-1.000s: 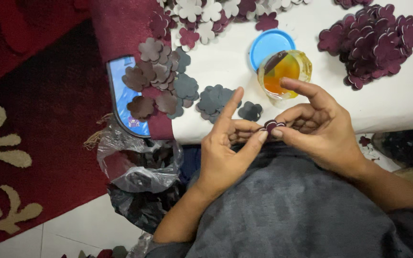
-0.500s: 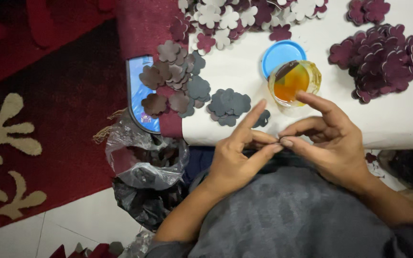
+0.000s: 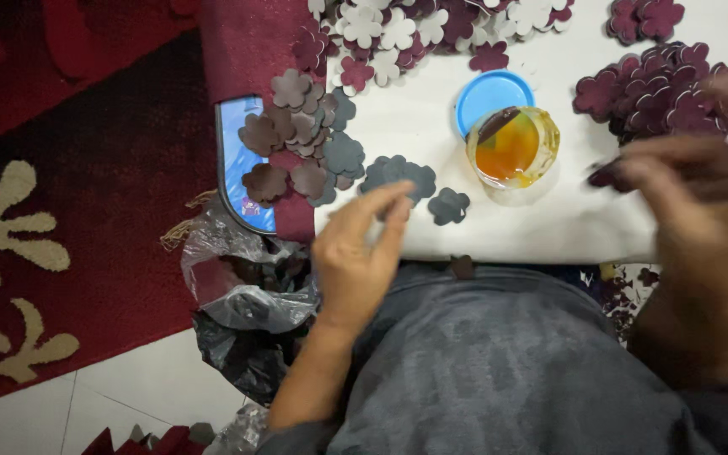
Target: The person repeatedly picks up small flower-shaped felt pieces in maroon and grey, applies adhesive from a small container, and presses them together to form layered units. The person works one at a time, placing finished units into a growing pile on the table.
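Flat, flower-shaped cut-outs with rounded petals lie all over a white board (image 3: pixel 549 227) that fills the upper right of the frame — they look like thin felt or foam. A grey pile (image 3: pixel 398 174) sits near the middle, with 1 single grey flower (image 3: pixel 449 206) just beside it; a brown-and-grey heap (image 3: pixel 297 143) spills over a phone (image 3: pixel 238 173) at the board's left edge, and a maroon stack (image 3: pixel 659 88) sits at upper right. A round, clear jar (image 3: pixel 513 147) of amber liquid stands beside its blue lid (image 3: pixel 489 94).

The left hand (image 3: pixel 355 253), at centre, has its fingers loosely extended, tips over the grey pile; no piece shows in its grip. The right hand (image 3: pixel 701 219) is blurred at the right edge — fingers spread, a dark maroon piece (image 3: pixel 604 175) at the fingertips; whether it grips it, I cannot tell.

Crumpled plastic bags (image 3: pixel 246 295) lie at lower left on a red patterned rug (image 3: pixel 61 211).
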Demonstrator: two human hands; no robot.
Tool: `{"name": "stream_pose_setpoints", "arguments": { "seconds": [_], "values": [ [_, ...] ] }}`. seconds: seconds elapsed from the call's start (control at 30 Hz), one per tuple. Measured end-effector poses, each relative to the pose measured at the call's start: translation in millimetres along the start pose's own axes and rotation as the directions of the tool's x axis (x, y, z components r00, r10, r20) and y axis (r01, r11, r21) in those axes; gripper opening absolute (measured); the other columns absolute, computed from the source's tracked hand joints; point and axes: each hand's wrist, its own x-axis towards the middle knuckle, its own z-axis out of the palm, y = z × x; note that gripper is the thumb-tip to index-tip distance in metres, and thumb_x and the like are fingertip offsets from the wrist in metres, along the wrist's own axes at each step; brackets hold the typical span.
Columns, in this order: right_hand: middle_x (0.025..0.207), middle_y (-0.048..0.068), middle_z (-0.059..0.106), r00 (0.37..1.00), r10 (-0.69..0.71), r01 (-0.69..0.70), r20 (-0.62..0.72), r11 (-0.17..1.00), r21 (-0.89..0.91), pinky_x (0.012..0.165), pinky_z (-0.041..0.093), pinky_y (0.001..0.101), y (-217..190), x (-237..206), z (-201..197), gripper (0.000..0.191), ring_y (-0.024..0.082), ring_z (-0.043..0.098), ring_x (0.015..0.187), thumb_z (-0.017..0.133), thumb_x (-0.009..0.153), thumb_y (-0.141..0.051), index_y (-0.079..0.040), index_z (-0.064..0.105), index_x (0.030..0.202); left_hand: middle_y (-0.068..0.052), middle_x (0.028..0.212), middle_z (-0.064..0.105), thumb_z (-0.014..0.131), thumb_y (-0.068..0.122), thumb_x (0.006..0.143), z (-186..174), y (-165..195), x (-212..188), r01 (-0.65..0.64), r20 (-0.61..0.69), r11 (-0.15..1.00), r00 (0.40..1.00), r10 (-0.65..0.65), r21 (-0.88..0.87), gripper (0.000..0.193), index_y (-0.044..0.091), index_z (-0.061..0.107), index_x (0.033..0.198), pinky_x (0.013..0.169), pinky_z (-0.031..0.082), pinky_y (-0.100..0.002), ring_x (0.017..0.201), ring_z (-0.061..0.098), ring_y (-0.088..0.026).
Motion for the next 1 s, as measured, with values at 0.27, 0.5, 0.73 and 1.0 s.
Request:
{"name": "stream_pose_setpoints", "arguments": {
  "seconds": [0.27,0.5,0.73,1.0],
  "values": [
    [0.137,0.014,0.062,0.954,-0.290,0.177,-0.074,0.748,-0.640,0.107,0.058,0.0297,43,20,-19,0.032,0.023,0.064,0.121,0.063,0.113,-0.004,0.001,0.056,0.144,-0.009,0.110,0.075,0.077,0.010,0.094,-4,-3,8,-0.148,0.015,0.978,0.989,0.148,0.149,0.021,0.007,0.073,0.115,0.098,0.055,-0.040,0.108,0.070,-0.028],
    [0.141,0.020,0.063,0.863,-0.503,0.438,0.033,0.714,-0.546,0.114,0.054,0.0386,-4,30,25,0.037,0.035,0.061,0.135,0.085,0.102,-0.011,0.003,0.071,0.134,-0.009,0.109,0.072,0.078,0.013,0.097,2,-15,48,-0.261,-0.016,0.920,0.961,0.278,0.294,0.021,0.009,0.074,0.118,0.099,0.053,-0.042,0.109,0.068,-0.029],
    [0.146,0.019,0.059,0.836,-0.509,0.544,0.207,0.717,-0.436,0.122,0.042,0.0480,-16,24,59,0.056,0.037,0.047,0.141,0.081,0.092,-0.053,-0.004,0.078,0.119,-0.008,0.113,0.071,0.080,0.015,0.091,25,-28,101,-0.262,-0.020,0.873,0.955,0.296,0.412,0.031,0.009,0.070,0.119,0.094,0.053,-0.042,0.110,0.065,-0.030],
    [0.156,0.019,0.050,0.855,-0.438,0.518,0.278,0.703,-0.487,0.124,0.037,0.0497,-21,17,65,0.063,0.038,0.036,0.149,0.076,0.092,-0.062,-0.006,0.079,0.120,-0.007,0.108,0.073,0.079,0.015,0.090,33,-36,106,-0.250,-0.040,0.845,0.952,0.305,0.473,0.025,0.009,0.071,0.113,0.092,0.055,-0.040,0.105,0.068,-0.029]
  ]
}}
